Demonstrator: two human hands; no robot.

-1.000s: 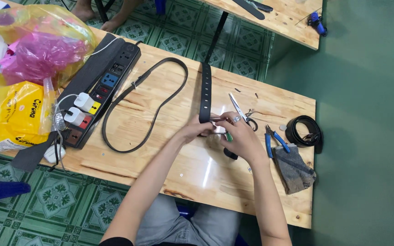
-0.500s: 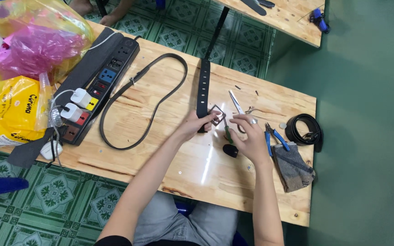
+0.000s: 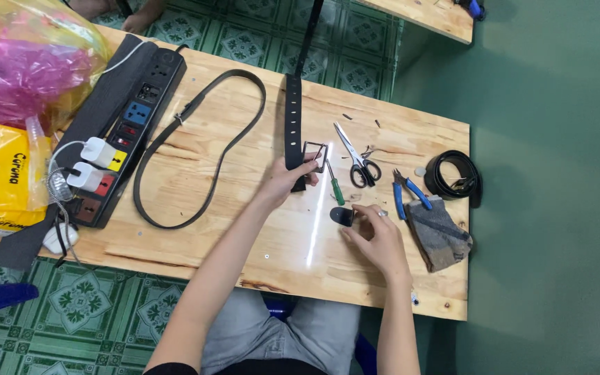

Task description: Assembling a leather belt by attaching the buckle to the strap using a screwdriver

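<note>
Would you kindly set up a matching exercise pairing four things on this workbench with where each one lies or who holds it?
Things:
1. black belt strap
2. small black piece
3. scissors
4. coiled black belt

Places:
A. at the table's far right edge
B. held by the left hand
C. lying open on the wood, between the screwdriver and the blue-handled pliers
D. at the fingertips of the right hand

Pairs: 1-B, 2-D, 3-C, 4-A
</note>
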